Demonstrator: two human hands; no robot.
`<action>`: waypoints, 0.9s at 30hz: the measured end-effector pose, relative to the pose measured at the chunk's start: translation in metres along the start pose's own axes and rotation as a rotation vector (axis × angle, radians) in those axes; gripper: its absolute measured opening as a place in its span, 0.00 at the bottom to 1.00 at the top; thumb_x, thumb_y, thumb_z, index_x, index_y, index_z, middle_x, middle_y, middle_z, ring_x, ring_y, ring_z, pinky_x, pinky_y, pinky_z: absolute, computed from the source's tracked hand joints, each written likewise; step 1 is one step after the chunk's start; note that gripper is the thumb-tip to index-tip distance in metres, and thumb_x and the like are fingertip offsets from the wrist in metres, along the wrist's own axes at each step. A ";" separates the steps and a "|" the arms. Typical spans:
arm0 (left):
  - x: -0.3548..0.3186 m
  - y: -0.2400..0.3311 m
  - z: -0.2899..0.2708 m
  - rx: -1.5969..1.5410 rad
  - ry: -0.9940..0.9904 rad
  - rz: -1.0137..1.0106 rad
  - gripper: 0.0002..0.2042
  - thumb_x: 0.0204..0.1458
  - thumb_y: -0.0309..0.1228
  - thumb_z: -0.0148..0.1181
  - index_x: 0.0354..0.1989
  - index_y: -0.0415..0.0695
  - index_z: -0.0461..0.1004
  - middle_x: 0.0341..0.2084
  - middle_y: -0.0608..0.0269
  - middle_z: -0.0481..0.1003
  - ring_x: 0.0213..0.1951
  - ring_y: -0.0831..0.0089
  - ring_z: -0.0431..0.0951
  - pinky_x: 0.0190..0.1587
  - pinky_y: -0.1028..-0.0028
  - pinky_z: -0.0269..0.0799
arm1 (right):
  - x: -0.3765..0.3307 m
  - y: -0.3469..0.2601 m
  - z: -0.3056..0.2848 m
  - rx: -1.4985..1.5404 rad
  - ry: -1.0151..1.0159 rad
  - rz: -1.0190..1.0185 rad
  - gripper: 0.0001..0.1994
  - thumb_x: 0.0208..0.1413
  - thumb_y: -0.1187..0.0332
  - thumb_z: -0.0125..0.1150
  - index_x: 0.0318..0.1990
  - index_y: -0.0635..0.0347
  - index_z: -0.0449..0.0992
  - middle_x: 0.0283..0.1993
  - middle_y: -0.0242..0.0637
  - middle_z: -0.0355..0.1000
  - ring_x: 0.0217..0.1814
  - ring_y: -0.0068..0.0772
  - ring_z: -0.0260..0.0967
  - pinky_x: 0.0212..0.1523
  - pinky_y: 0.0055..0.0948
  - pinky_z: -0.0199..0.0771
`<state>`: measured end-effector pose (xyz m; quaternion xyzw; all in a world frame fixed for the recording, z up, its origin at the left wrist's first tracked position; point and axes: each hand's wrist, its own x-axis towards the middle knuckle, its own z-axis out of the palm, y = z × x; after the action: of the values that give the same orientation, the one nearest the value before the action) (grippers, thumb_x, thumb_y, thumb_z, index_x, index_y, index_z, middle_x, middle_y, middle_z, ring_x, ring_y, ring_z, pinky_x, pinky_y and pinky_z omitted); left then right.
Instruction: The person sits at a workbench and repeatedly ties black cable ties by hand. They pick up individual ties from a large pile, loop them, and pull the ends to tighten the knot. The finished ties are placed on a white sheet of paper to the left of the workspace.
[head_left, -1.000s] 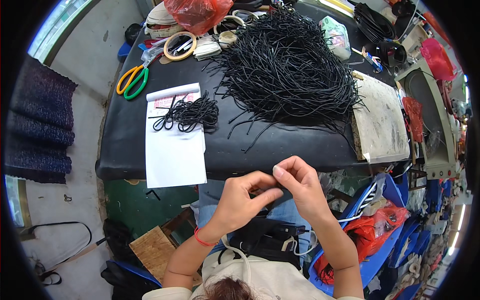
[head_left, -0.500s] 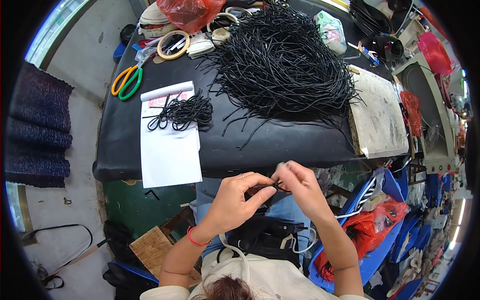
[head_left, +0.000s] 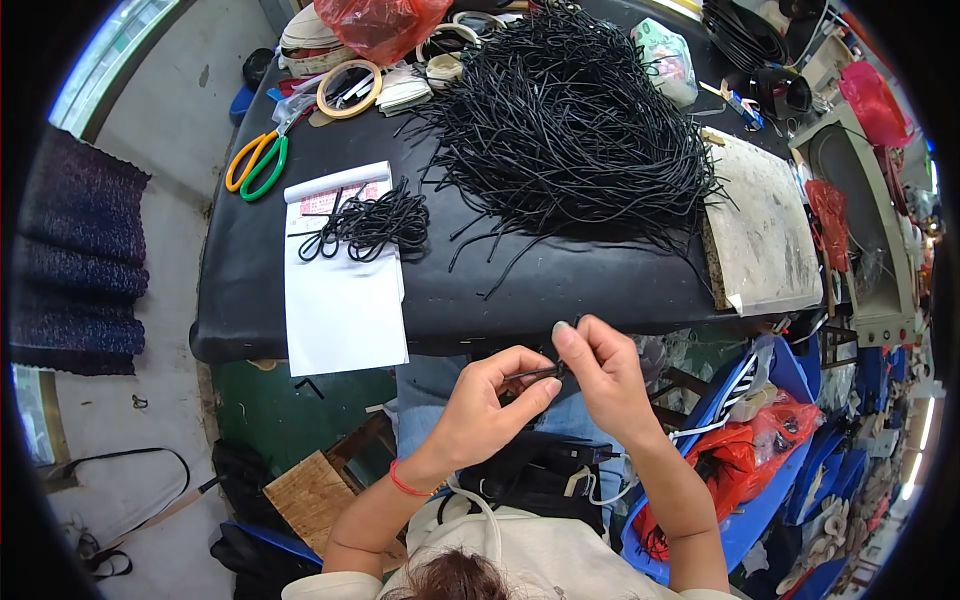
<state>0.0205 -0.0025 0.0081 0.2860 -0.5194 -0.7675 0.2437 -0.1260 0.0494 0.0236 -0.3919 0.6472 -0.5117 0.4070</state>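
Note:
A short length of black cord (head_left: 530, 375) runs between my two hands, just in front of the table's near edge. My left hand (head_left: 492, 402) pinches it between thumb and fingertips. Thumb and index finger of my right hand (head_left: 603, 375) close on its other end, where the cord looks looped or knotted; the detail is too small to tell. Beyond my hands, a small bunch of looped black cords (head_left: 370, 225) lies on a white paper pad (head_left: 345, 310). Farther back a large heap of loose black cords (head_left: 570, 130) spreads over the black table (head_left: 480, 290).
Scissors with orange and green handles (head_left: 258, 165) and a tape roll (head_left: 349, 89) lie at the far left. A stained pale board (head_left: 765, 225) sits on the table's right side. Right of my arm stands a blue bin (head_left: 640, 540) with red plastic bags (head_left: 735, 450).
My right hand has turned slightly and its fingers have closed more tightly on the cord. My left hand stays almost in place, and more cord shows between its fingers.

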 end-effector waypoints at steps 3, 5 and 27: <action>-0.003 -0.002 0.013 -0.053 0.097 0.073 0.09 0.51 0.28 0.58 0.37 0.35 0.72 0.27 0.68 0.73 0.29 0.85 0.70 0.33 0.83 0.66 | 0.007 -0.001 0.001 0.057 0.063 0.002 0.19 0.58 0.64 0.53 0.17 0.59 0.61 0.16 0.20 0.52 0.20 0.11 0.43 0.18 0.19 0.44; -0.003 -0.003 0.015 -0.075 0.125 0.071 0.09 0.51 0.27 0.58 0.37 0.35 0.72 0.27 0.68 0.73 0.29 0.85 0.69 0.33 0.82 0.66 | 0.005 -0.006 0.001 0.007 0.077 -0.018 0.18 0.57 0.65 0.54 0.17 0.60 0.61 0.16 0.22 0.52 0.21 0.12 0.45 0.18 0.19 0.46; 0.012 0.005 -0.012 -0.008 0.083 0.048 0.10 0.54 0.29 0.54 0.37 0.34 0.74 0.26 0.67 0.74 0.28 0.86 0.68 0.31 0.85 0.65 | 0.013 -0.013 -0.020 0.223 0.026 0.154 0.15 0.59 0.59 0.49 0.31 0.61 0.74 0.25 0.26 0.67 0.26 0.12 0.59 0.25 0.14 0.58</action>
<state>0.0204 -0.0199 0.0070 0.3041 -0.5126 -0.7509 0.2844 -0.1475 0.0423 0.0374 -0.2869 0.6198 -0.5528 0.4774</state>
